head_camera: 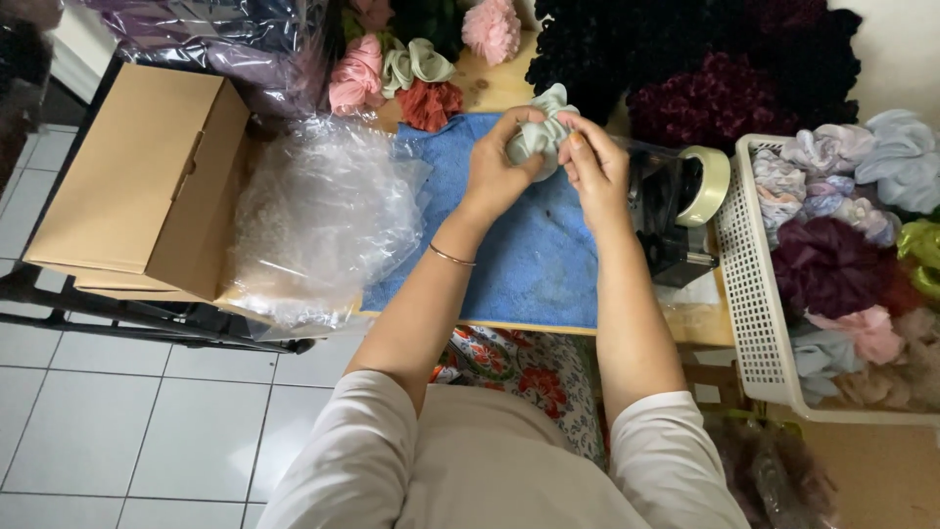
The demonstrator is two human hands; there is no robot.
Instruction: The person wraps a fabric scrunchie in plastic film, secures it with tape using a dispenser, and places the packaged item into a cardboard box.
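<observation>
Open blue towel (529, 255) lies below the hands, bare and passable toward the table's near edge. Left side is crowded: a puffed clear plastic bag (318, 220) butts against the cardboard box (137, 176). Right, the tape dispenser (676, 211) sits just beside the white basket (749, 294). Far edge is walled by dark scrunchies (685, 59).

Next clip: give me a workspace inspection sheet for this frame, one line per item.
Surface: wooden table with blue towel spread on it.
Job's things: pale green scrunchie, held over the towel.
Clutter: scrunchie piles, white basket of scrunchies, tape dispenser, clear plastic bags, cardboard box.
Grippers: left hand and right hand both grip the scrunchie.
Cables: nothing seen.
Surroundings: tiled floor.
</observation>
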